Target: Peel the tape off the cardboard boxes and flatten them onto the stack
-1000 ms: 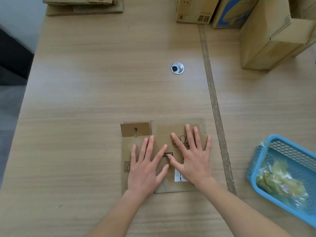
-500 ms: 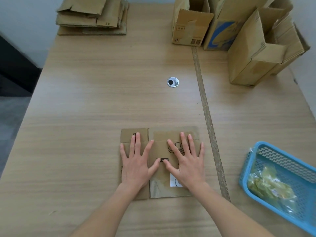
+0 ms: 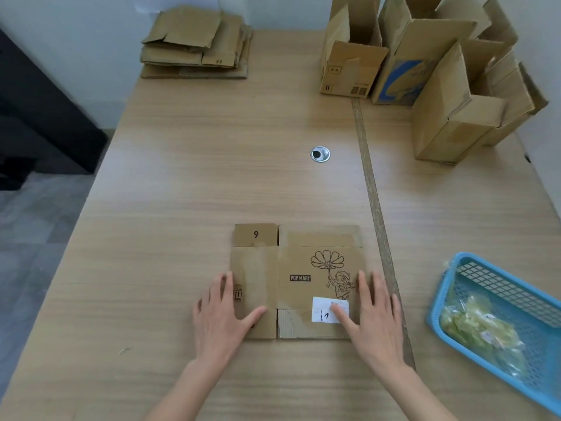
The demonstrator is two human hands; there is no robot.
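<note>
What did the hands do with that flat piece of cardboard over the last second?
Both hands slid apart from the middle of the flattened box: the left hand out to its left edge, the right hand to its right edge, uncovering the printed flower and the white label. The fingers stay flat, gripping nothing. The box still lies flat on the table.

Both forearms reach forward from the bottom edge, bare, angled slightly inward. The left hand [image 3: 223, 317] lies palm down, fingers straight and close together, thumb spread out to the right. The right hand [image 3: 375, 320] lies palm down too, fingers straight and slightly apart, thumb spread to the left. The two hands are well apart.
</note>
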